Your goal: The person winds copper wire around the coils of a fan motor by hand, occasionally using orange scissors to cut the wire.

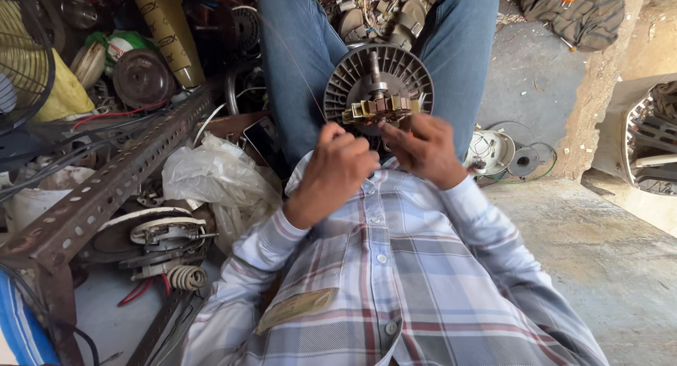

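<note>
A fan motor stator [378,89] is held upright in the lap, between the knees in blue jeans [296,63].

Its ribbed grey disc faces the camera, with a shaft and yellowish windings at the centre. The left hand [337,170] is clenched just below it, pinching a thin wire [296,63] that runs up to the far left. The fingers of the right hand [423,151] are curled at the windings' lower right edge. A slotted metal angle bar [120,175] and a crumpled plastic bag [215,174] lie to the left.
</note>
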